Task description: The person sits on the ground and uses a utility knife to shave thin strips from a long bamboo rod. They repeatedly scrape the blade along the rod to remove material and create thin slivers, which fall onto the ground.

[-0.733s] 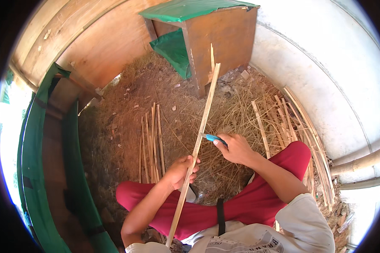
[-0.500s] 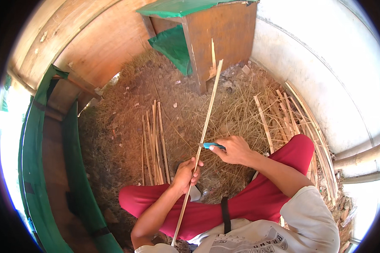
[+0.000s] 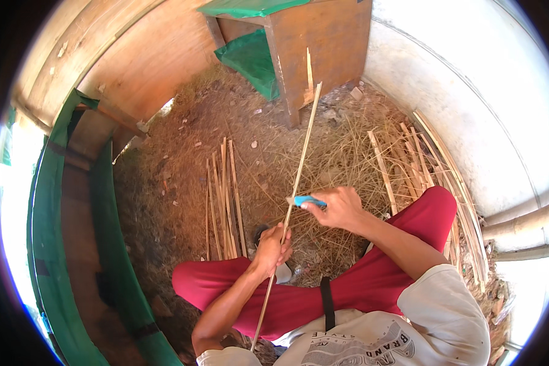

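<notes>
- Long bamboo strip (image 3: 296,183): far tip sits closer to the wooden cabinet (image 3: 323,49) than a moment ago.
- Left hand (image 3: 273,249) clenched round the strip, lower than before.
- Right hand (image 3: 341,207) grips a blue-handled knife (image 3: 307,200) against it; shaving appears under way.

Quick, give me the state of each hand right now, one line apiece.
Left hand: closed around the long thin pale bamboo strip.
Right hand: closed on the small blue-handled knife, held against the strip.
</notes>
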{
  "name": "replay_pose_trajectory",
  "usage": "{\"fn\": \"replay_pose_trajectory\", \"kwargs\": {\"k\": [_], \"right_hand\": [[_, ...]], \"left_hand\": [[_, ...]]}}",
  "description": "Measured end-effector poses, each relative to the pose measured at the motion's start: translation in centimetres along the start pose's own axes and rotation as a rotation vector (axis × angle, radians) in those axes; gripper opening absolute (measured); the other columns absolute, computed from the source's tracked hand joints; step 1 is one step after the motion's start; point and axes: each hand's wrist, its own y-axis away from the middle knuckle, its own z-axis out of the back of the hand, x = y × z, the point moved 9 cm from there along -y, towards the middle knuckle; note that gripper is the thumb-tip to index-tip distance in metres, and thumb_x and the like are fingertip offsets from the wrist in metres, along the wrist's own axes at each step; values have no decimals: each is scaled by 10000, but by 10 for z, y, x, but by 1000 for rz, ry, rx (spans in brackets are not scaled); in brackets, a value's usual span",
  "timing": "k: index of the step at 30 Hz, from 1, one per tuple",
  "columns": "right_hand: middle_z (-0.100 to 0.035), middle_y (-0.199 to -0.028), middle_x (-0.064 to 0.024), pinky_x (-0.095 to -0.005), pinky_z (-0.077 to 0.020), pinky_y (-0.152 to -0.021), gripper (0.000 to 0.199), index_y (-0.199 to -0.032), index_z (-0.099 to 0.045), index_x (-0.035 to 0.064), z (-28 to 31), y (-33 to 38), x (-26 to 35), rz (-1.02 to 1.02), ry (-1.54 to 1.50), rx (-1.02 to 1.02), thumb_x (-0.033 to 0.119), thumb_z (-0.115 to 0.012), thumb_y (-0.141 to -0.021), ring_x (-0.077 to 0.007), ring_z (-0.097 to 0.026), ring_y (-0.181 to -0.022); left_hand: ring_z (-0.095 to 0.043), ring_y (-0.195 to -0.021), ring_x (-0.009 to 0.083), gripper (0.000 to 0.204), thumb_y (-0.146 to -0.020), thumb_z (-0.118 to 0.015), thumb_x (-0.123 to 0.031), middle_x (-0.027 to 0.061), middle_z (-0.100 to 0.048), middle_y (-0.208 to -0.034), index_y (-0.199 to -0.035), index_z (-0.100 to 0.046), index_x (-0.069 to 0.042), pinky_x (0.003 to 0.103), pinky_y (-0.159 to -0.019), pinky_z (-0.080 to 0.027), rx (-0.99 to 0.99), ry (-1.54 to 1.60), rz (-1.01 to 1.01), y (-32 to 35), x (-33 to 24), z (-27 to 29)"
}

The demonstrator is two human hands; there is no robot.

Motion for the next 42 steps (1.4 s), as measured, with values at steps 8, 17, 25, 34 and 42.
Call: {"fn": "replay_pose_trajectory", "kwargs": {"k": [8, 17, 25, 34, 42], "right_hand": [[-583, -488, -49, -396, -468, -403, 403, -965, -795, 161, 14, -16, -56, -364, 52, 79, 516, -608, -934, -213, -606, -442], [-595, -502, -94, -365, -443, -391, 439, -963, -803, 146, 0, -9, -79, -254, 170, -1, 532, -596, -936, -231, -565, -419], [-506, -465, -38, -333, -411, -377, 468, -1048, -797, 228, 28, -9, -173, -659, 205, 145, 582, -497, -988, -161, -509, -411], [-573, -500, -84, -398, -445, -431, 466, -879, -802, 123, 43, 2, -175, -646, 139, -43, 547, -615, -929, -239, -589, -467], [-636, -596, -117, -402, -537, -534, 452, -907, -801, 152, 49, 1, -187, -710, 139, -1, 555, -597, -928, -271, -665, -581]], "left_hand": [[-286, -369, 84, 392, -1097, -334, -357, -3, -358, -554, -876, -465, -61, 249, -314, -227, 0, -162, 21, 9, 10, -8], [-288, -364, 85, 388, -1100, -325, -349, -3, -355, -548, -870, -459, -67, 249, -311, -226, 44, -63, 73, 8, 24, -13], [-271, -346, 88, 390, -1106, -299, -333, -1, -361, -528, -872, -461, -66, 249, -304, -218, 100, -152, 165, 48, 50, -12], [-273, -352, 80, 384, -1104, -310, -338, -9, -344, -520, -879, -463, -68, 230, -303, -216, 122, 58, 341, 119, 53, -12], [-327, -368, 90, 400, -1102, -322, -368, 0, -393, -535, -904, -480, -58, 242, -327, -286, 132, 173, 467, 177, 59, 10]]}}
